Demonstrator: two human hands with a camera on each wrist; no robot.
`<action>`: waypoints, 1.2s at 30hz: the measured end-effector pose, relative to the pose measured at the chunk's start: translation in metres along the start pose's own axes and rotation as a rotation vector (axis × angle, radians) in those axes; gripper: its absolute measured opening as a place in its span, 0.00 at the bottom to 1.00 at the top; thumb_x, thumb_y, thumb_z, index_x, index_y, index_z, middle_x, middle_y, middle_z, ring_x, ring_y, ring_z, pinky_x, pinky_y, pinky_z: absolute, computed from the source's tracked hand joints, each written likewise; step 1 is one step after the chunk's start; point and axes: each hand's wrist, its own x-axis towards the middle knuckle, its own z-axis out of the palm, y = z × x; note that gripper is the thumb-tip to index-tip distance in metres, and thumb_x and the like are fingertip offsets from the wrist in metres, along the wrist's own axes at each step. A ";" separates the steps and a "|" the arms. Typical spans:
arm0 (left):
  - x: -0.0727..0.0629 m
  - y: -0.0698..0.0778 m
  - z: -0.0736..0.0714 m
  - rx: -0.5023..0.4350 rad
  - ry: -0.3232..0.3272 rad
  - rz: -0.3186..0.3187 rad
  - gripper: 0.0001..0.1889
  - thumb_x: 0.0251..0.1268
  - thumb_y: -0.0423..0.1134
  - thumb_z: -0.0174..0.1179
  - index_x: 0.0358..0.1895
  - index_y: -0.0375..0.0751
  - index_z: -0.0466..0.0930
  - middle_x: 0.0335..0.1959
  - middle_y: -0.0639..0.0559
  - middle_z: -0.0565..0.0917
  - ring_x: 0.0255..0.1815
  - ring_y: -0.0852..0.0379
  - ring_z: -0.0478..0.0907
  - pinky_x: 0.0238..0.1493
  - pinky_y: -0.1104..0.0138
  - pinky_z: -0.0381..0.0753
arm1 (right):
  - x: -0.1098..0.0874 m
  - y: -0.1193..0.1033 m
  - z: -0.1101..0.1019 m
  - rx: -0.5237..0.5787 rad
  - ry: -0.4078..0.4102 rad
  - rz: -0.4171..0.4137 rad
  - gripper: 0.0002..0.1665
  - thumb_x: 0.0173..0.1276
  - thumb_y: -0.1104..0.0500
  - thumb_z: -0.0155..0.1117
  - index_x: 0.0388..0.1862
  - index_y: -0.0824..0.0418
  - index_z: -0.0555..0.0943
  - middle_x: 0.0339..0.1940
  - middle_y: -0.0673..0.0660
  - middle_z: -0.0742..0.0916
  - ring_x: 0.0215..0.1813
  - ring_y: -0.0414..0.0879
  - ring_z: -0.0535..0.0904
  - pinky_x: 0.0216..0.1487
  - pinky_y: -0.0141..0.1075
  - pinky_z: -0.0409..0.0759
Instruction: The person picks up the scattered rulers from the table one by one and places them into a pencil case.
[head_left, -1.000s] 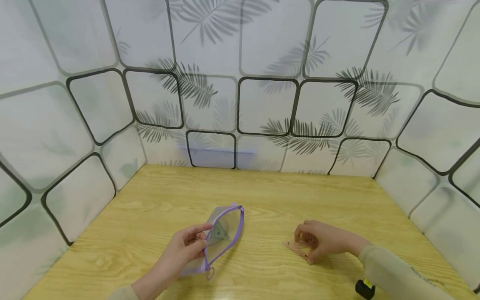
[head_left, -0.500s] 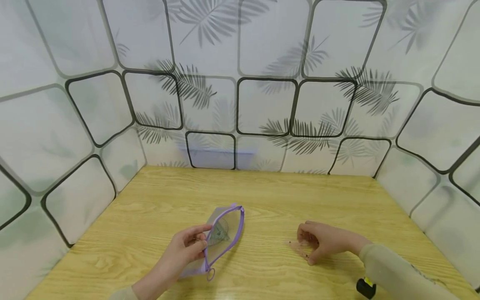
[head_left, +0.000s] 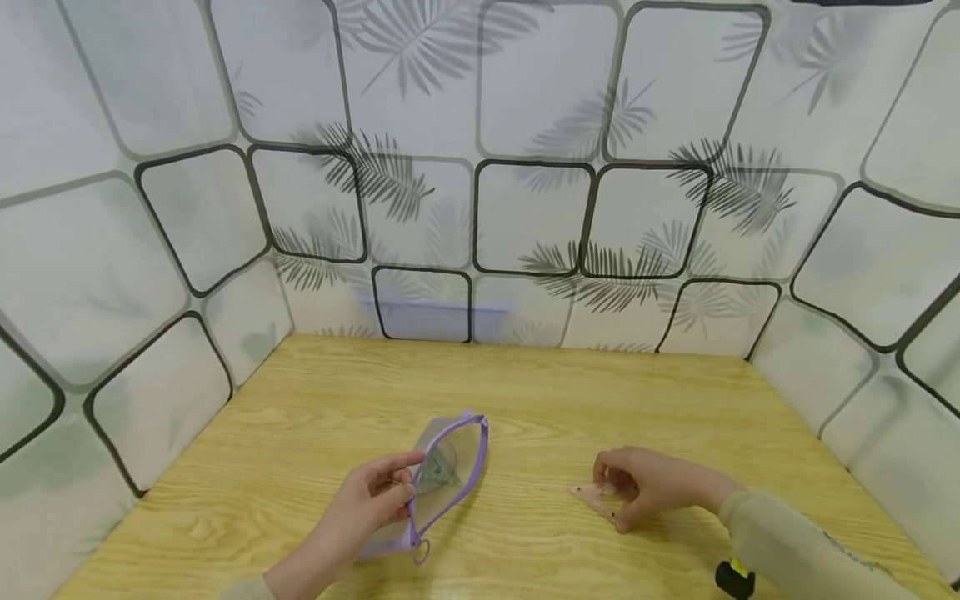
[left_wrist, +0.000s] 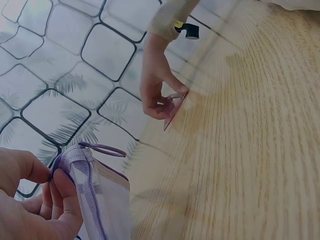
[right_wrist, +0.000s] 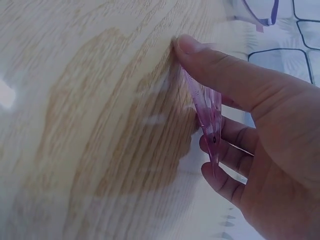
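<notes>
My left hand pinches the near side of a translucent zip pouch with purple trim, thumb and fingers at its rim. The pouch's mouth gapes toward the right, and a dark green set square shows inside it. In the left wrist view the pouch has a purple ring hanging at its zip end. On the right, my right hand grips a clear pink set square low over the table. The right wrist view has this pink set square tilted on edge between thumb and fingertips.
The wooden table ends at a patterned curtain at the back and both sides. A small black and yellow object sits by the right sleeve.
My right hand has shifted slightly to the right at the pink set square, which tipped a little in its grip. The left hand and pouch keep their place.
</notes>
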 end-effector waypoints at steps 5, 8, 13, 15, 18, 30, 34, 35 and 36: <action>0.000 -0.001 0.001 0.007 0.010 0.002 0.28 0.67 0.32 0.56 0.70 0.29 0.66 0.39 0.55 0.73 0.40 0.62 0.74 0.45 0.68 0.85 | -0.002 0.004 -0.002 0.012 0.006 -0.032 0.21 0.59 0.49 0.75 0.47 0.51 0.77 0.34 0.50 0.78 0.33 0.35 0.70 0.32 0.27 0.72; 0.001 -0.001 0.000 0.009 0.010 0.009 0.28 0.67 0.33 0.56 0.70 0.29 0.66 0.39 0.55 0.73 0.41 0.61 0.75 0.46 0.66 0.85 | -0.004 0.005 -0.003 0.018 0.012 -0.038 0.19 0.60 0.50 0.74 0.48 0.51 0.79 0.35 0.50 0.80 0.34 0.35 0.71 0.33 0.27 0.75; 0.002 -0.003 -0.001 0.002 0.002 0.009 0.28 0.68 0.34 0.56 0.70 0.29 0.65 0.39 0.55 0.72 0.41 0.61 0.74 0.47 0.66 0.85 | -0.005 0.004 -0.005 0.004 0.021 -0.049 0.18 0.61 0.50 0.73 0.48 0.50 0.80 0.36 0.48 0.81 0.35 0.35 0.73 0.34 0.27 0.77; 0.002 -0.003 -0.001 -0.004 -0.002 0.009 0.28 0.69 0.34 0.56 0.70 0.29 0.65 0.39 0.56 0.73 0.41 0.62 0.74 0.47 0.66 0.85 | -0.005 0.004 -0.006 -0.016 0.024 -0.067 0.17 0.62 0.50 0.72 0.48 0.50 0.81 0.36 0.48 0.82 0.35 0.33 0.74 0.34 0.27 0.77; 0.002 -0.002 -0.001 -0.011 -0.004 0.015 0.28 0.68 0.33 0.55 0.70 0.29 0.65 0.39 0.56 0.73 0.42 0.61 0.75 0.48 0.66 0.85 | -0.006 0.004 -0.008 -0.047 0.026 -0.099 0.13 0.66 0.52 0.69 0.48 0.51 0.82 0.35 0.47 0.83 0.34 0.31 0.74 0.34 0.27 0.78; 0.000 0.001 0.000 0.001 0.005 0.020 0.28 0.68 0.33 0.55 0.70 0.28 0.66 0.39 0.55 0.73 0.43 0.59 0.75 0.49 0.64 0.86 | -0.004 0.002 -0.011 -0.095 0.035 -0.080 0.05 0.69 0.54 0.65 0.42 0.49 0.84 0.31 0.42 0.84 0.32 0.28 0.74 0.32 0.26 0.77; 0.000 0.001 0.000 0.002 0.005 0.019 0.28 0.67 0.32 0.55 0.70 0.28 0.65 0.39 0.55 0.73 0.43 0.60 0.75 0.48 0.65 0.86 | -0.004 0.002 -0.010 -0.102 0.031 -0.082 0.05 0.69 0.54 0.65 0.42 0.50 0.84 0.31 0.42 0.84 0.32 0.27 0.74 0.32 0.26 0.77; 0.000 0.001 0.000 0.001 0.005 0.019 0.28 0.67 0.32 0.55 0.70 0.28 0.65 0.39 0.55 0.73 0.43 0.61 0.75 0.48 0.65 0.86 | -0.004 0.002 -0.009 -0.104 0.032 -0.083 0.05 0.69 0.54 0.65 0.42 0.50 0.84 0.32 0.42 0.84 0.32 0.27 0.74 0.32 0.26 0.78; 0.000 0.001 0.000 0.000 0.005 0.018 0.28 0.67 0.31 0.55 0.70 0.28 0.65 0.39 0.55 0.73 0.42 0.61 0.75 0.48 0.65 0.86 | -0.004 0.002 -0.009 -0.107 0.033 -0.083 0.05 0.70 0.54 0.65 0.42 0.50 0.84 0.32 0.42 0.84 0.32 0.27 0.75 0.32 0.26 0.78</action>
